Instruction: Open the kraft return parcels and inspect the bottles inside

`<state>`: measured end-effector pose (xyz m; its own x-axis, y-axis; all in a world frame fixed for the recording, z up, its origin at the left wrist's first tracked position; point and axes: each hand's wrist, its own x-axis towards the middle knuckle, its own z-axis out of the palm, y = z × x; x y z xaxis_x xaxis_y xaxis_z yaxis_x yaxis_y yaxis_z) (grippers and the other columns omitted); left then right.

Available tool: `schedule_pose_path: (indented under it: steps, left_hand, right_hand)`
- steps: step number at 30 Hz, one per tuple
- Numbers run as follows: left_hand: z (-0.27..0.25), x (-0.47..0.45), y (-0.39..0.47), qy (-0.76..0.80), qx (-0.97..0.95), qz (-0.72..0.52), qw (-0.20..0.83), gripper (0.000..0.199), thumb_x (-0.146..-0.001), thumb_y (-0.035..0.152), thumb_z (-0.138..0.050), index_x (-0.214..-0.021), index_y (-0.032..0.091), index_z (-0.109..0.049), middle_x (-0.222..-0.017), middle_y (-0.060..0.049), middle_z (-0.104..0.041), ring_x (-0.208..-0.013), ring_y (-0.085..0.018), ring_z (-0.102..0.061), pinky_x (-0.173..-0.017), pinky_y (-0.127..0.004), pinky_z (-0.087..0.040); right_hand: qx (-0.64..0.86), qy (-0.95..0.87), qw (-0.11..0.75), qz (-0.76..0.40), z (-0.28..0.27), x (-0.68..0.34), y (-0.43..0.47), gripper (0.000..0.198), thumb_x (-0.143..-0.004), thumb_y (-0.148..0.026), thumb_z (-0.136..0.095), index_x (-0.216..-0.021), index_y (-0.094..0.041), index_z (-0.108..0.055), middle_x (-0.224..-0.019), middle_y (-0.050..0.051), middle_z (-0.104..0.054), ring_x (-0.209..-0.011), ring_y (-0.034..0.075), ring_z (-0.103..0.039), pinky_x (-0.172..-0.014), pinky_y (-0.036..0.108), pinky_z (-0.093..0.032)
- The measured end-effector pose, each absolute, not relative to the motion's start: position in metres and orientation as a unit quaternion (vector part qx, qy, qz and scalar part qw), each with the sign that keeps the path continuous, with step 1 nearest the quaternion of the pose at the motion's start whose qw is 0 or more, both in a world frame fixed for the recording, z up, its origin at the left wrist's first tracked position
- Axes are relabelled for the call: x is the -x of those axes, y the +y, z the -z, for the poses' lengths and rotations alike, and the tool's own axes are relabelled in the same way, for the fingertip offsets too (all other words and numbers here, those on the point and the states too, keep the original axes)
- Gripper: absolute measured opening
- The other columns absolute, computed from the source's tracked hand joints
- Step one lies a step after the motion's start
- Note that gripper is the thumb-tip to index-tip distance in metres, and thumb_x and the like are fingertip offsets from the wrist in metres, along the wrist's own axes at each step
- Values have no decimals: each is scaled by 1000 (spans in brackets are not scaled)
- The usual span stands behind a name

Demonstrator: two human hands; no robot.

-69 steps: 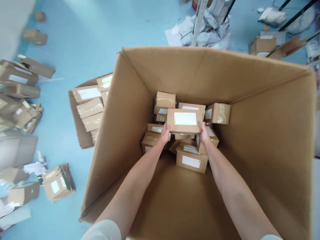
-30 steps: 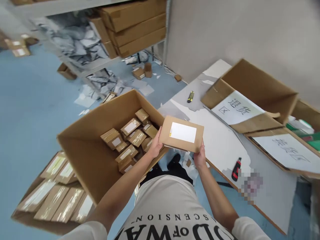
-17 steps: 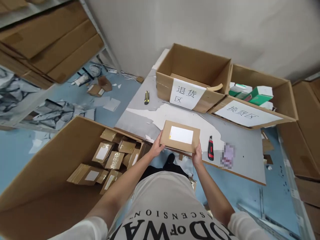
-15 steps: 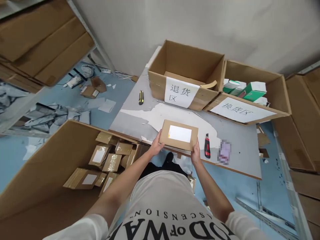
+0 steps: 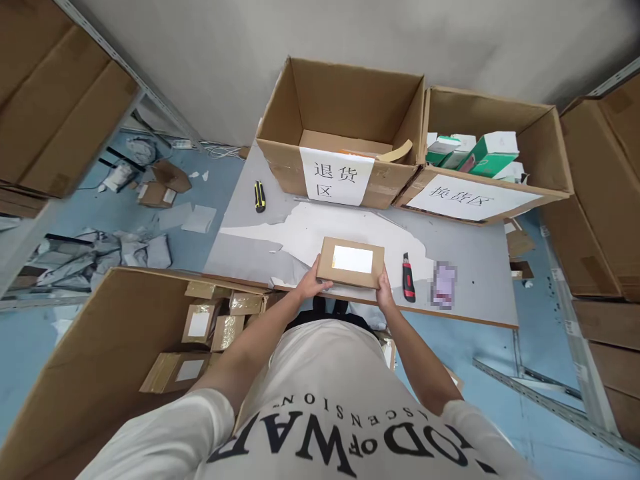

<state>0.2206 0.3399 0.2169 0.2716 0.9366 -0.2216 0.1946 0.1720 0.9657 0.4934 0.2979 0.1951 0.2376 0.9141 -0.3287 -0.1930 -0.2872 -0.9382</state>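
A small brown cardboard box (image 5: pixel 345 279) with a white label on its top is held level between both hands, at the near edge of the grey table (image 5: pixel 480 280). My left hand (image 5: pixel 313 283) grips its left end, thumb along the near side. Around the right end closes my right hand (image 5: pixel 384 291). To the right of the box lies a red and black utility knife (image 5: pixel 409 277), with a blurred purple item (image 5: pixel 444 285) beyond it. A yellow and black utility knife (image 5: pixel 259 197) rests at the table's left side.
Two large open cartons with handwritten signs stand at the back: the left carton (image 5: pixel 280 160) and the right carton (image 5: pixel 543 147), which holds green and white boxes (image 5: pixel 493 153). At lower left a big carton (image 5: pixel 100 347) contains several taped parcels (image 5: pixel 200 323). Shelving flanks both sides.
My view has shifted, so the table and cartons sit a little differently in it. Both hands keep their hold on the small box, which now looks slightly flatter and closer to the table.
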Motion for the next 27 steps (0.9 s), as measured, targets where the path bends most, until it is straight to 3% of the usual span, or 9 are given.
schedule_pose_path:
  steps: [3, 7, 9, 13, 18, 24, 27]
  left_hand:
    - [-208, -208, 337, 538, -549, -294, 568, 112, -44, 41, -89, -143, 19, -41, -142, -17, -51, -139, -39, -37, -115, -57, -22]
    - [-195, -199, 335, 572, -531, -280, 559, 89, -52, 45, -83, -133, 20, -54, -133, -15, -60, -132, -37, -46, -113, -58, -26]
    - [-193, -201, 334, 566, -537, -282, 557, 77, -58, 49, -79, -127, 22, -59, -129, -12, -63, -129, -35, -50, -112, -57, -29]
    - [-205, -210, 333, 549, -555, -299, 550, 63, -68, 54, -68, -122, 22, -63, -122, -9, -68, -123, -33, -56, -110, -54, -34]
    - [-241, -213, 337, 561, -594, -291, 498, 57, -85, 55, -51, -125, 17, -63, -117, -9, -70, -106, -28, -64, -97, -41, -46]
    - [-263, -224, 355, 637, -613, -243, 399, 57, -90, 56, -41, -97, 12, -75, -81, -7, -73, -79, -23, -64, -74, -30, -47]
    - [-260, -228, 363, 650, -607, -213, 403, 56, -89, 56, -42, -90, 12, -76, -80, -7, -73, -79, -23, -64, -71, -29, -46]
  right_hand:
    - [615, -243, 505, -554, -190, -508, 288, 79, -78, -64, -54, -147, -28, -38, -158, 5, -29, -145, 22, -29, -118, 48, -23]
    - [630, -300, 452, -556, -181, -523, 273, 83, -60, -34, -75, -138, -25, -49, -153, 8, -39, -142, 24, -35, -120, 46, -17]
    - [623, -350, 428, -552, -180, -521, 271, 83, -55, -26, -76, -135, -23, -52, -147, 8, -47, -138, 25, -40, -119, 45, -19]
    - [639, -365, 420, -531, -190, -510, 278, 66, -63, -37, -74, -124, -21, -57, -129, 8, -63, -122, 26, -55, -113, 49, -31]
    - [640, -394, 444, -489, -228, -511, 291, 50, -75, -58, -63, -111, -23, -58, -119, 7, -66, -112, 25, -58, -104, 44, -41]
    - [760, -388, 316, -414, -257, -509, 305, 50, -77, -70, -50, -86, -22, -59, -93, 8, -68, -91, 26, -61, -88, 42, -45]
    - [774, -388, 279, -416, -254, -508, 311, 52, -77, -71, -48, -83, -21, -58, -93, 8, -68, -90, 25, -61, -85, 39, -46]
